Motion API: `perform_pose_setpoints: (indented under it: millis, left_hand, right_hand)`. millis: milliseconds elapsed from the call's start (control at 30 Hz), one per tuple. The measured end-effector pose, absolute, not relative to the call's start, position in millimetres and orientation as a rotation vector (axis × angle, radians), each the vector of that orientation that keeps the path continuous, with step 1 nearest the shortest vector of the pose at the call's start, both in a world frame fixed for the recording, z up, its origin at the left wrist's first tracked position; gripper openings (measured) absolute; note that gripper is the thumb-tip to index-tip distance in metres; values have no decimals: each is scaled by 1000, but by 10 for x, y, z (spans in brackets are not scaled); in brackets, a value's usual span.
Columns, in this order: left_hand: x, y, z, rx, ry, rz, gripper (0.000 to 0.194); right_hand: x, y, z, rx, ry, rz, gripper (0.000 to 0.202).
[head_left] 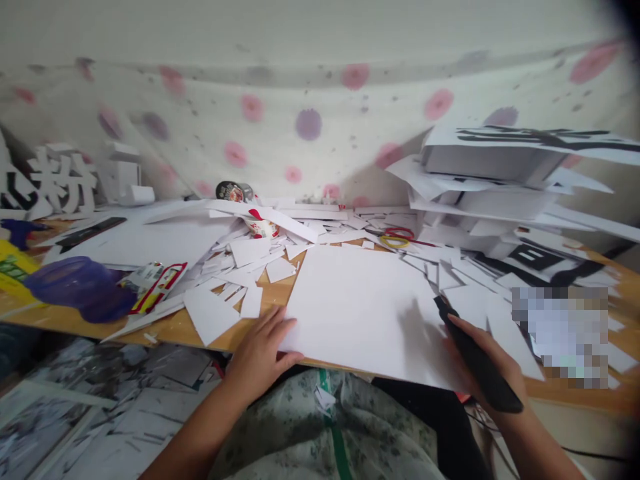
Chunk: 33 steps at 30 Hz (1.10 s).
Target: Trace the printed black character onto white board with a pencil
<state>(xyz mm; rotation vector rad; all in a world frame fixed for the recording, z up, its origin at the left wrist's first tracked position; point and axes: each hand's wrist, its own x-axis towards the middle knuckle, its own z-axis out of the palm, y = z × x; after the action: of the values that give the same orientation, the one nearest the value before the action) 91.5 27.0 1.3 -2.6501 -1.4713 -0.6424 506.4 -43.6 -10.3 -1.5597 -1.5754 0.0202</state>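
A large white board lies flat at the table's front edge. My left hand rests on its near left corner, palm down, with the fingers stretched out and the thumb on the front edge. In my right hand, over the board's right side, is a long black tool shaped like a utility knife. Its narrow end points forward and left above the board, and a shadow falls there. I cannot make out a blade. My right fingers wrap round the handle and are partly hidden behind it.
White offcuts cover the table left and behind. Scissors lie behind the board. At right stands a stack of white box-like pieces. Left are a purple plastic container, a packet and white cut-out characters. Scraps litter the floor.
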Motion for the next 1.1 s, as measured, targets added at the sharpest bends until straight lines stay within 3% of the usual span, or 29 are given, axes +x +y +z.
perform_pose_setpoints:
  millis: [367, 633, 933, 1033, 1100]
  left_hand:
    - [869, 65, -49, -2617, -1200, -943, 43]
    - [878, 25, 12, -2620, -1239, -910, 35]
    - [1030, 151, 125, -2824, -1422, -227, 89]
    - [1053, 197, 261, -2929, -1456, -58, 100]
    - [1057, 286, 387, -3012, -1434, -14, 97]
  right_hand:
    - [5011, -589, -233, -1664, -1732, -162, 41]
    - [4928, -610, -169, -1663, -1677, -265, 37]
    - [4967, -601, -261, -1623, -1698, -347, 37]
    - [4967, -611, -268, -1631, -1690, -370, 36]
    - [4964, -613, -264, -1624, -1708, -394, 37]
